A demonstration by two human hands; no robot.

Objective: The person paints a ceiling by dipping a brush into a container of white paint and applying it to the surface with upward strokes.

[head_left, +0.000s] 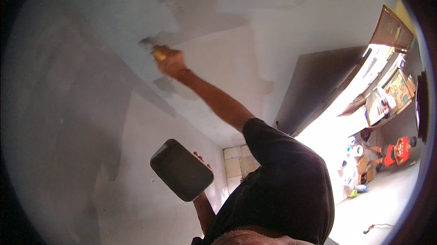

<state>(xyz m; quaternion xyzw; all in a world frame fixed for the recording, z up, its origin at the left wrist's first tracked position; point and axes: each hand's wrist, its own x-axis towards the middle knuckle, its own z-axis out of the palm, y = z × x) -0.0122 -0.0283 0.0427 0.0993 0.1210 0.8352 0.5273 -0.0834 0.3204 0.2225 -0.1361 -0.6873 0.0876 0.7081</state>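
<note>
While the right hand [170, 63] closes its fingers around the yellow handle of a hand tool [159, 55], the tool's blurred grey end lies at a pale grey surface [259, 26]; whether it touches cannot be told. Motion blur also hides the exact placing of each finger. The left hand [199, 156] holds a dark rectangular tray [182, 170] with rounded corners, below the tool and well apart from it; its visible fingers bend at the tray's right edge, pressed against it, and the tray conceals most of the palm.

Among the surroundings, a black sleeve [291, 167] spans the lower centre and partly covers a tiled patch [233, 156]. A broad shadow [195, 3] falls across the grey surface above the right hand. To the right, a large dark panel [314, 79] stands beside a glaring bright opening [318, 140], with a smaller brown panel [392, 28] above. Beyond the opening, another person in a red top [402, 150] is near a cluster of containers [358, 149], and a cord [380, 225] lies on the pale floor [387, 199].

Counted: one tool, one tray, two panels, one other person, one cord; the containers are several, too blurred and crowded for an exact number.
</note>
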